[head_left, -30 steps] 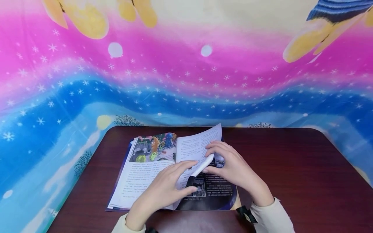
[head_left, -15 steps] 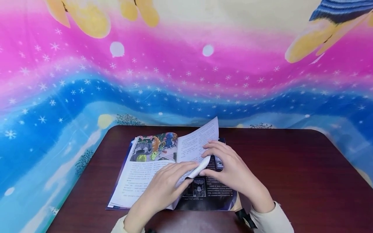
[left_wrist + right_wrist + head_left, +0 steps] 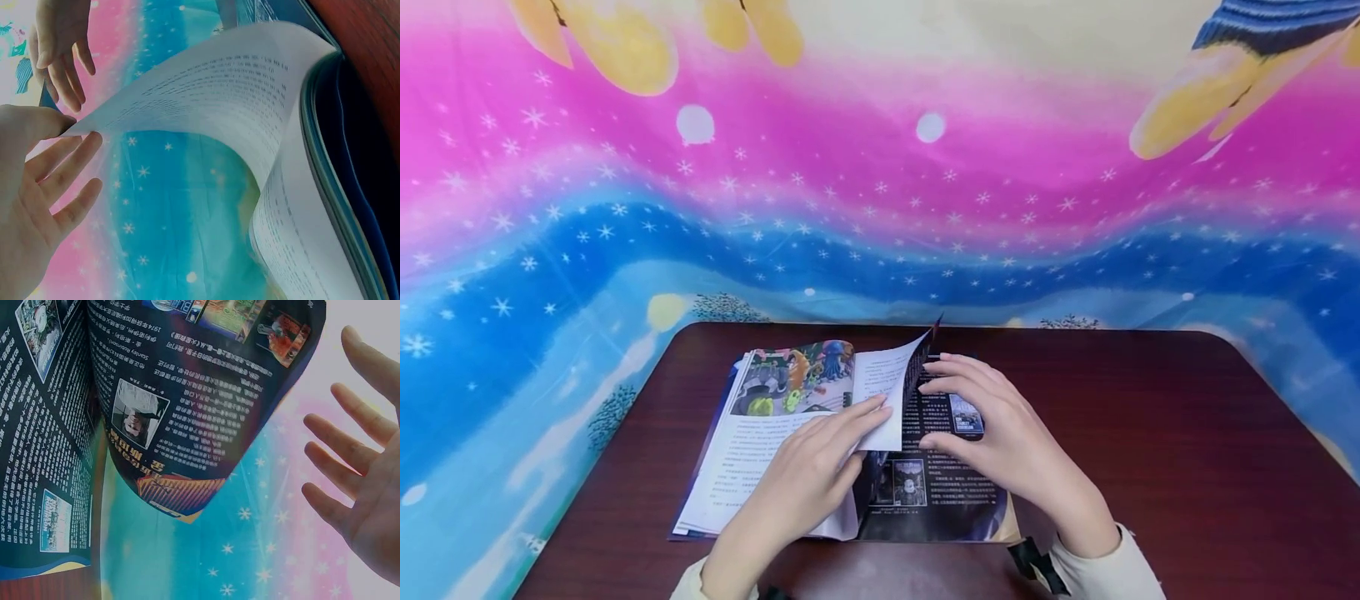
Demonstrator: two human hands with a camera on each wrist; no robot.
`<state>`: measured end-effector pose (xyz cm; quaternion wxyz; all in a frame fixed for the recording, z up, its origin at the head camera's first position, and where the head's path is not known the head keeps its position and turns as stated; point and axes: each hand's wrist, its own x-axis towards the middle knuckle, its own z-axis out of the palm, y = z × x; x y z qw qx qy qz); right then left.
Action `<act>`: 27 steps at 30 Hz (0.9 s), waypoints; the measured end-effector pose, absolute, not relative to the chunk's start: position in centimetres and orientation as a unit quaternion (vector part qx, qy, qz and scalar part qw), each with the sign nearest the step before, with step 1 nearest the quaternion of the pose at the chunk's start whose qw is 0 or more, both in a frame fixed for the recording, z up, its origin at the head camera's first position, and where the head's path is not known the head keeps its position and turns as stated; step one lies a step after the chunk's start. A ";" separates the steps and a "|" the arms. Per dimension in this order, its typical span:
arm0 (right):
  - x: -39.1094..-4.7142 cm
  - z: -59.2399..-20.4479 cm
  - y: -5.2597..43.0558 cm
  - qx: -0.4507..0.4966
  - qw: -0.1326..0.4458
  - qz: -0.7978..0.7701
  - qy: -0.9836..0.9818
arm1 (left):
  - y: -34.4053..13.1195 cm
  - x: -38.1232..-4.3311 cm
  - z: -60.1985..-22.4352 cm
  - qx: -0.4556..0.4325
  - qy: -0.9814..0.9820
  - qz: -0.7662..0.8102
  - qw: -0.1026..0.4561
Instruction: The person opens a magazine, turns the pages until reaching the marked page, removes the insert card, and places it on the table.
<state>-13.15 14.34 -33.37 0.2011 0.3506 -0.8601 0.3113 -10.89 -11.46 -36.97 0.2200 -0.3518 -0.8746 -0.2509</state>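
An open magazine (image 3: 741,475) lies on the table, with a colour picture and text on its left page. One leaf (image 3: 878,379) stands lifted and bent to the left. My left hand (image 3: 805,467) pinches its edge between thumb and index finger, as the left wrist view shows with the curved white side of the leaf (image 3: 206,87). The leaf's dark printed side (image 3: 194,419) faces my right hand (image 3: 369,472) in the right wrist view. That hand hovers just right of the leaf, fingers spread and touching nothing. Beneath lies a dark page (image 3: 958,479) with small pictures.
The dark reddish-brown table (image 3: 1172,442) extends on both sides of the magazine. A colourful cloth backdrop (image 3: 880,200) with snowflakes hangs behind and around it. Pale sleeves (image 3: 1105,571) cover the forearms.
The leaf has passed from the right hand to the left hand and swung leftward, showing its dark side. The right hand has let go of it; the left hand has drawn back slightly left.
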 end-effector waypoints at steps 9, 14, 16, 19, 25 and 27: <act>-13.0 -33.7 14.8 0.337 0.187 0.326 -0.863 | -12.1 -10.4 -37.1 -0.329 -0.890 -0.254 0.190; -12.7 -34.2 15.1 0.329 0.189 0.325 -0.867 | -12.8 -10.1 -37.1 -0.321 -0.895 -0.253 0.177; -12.7 -34.4 15.3 0.331 0.199 0.321 -0.865 | -13.2 -9.9 -37.2 -0.319 -0.896 -0.256 0.174; -12.7 -34.5 15.7 0.333 0.211 0.318 -0.862 | -13.9 -9.7 -37.3 -0.315 -0.894 -0.265 0.178; -12.8 -34.8 16.6 0.336 0.212 0.308 -0.864 | -15.2 -9.2 -37.6 -0.303 -0.895 -0.260 0.199; -12.8 -34.9 17.0 0.338 0.210 0.296 -0.868 | -15.6 -9.0 -37.8 -0.289 -0.901 -0.256 0.196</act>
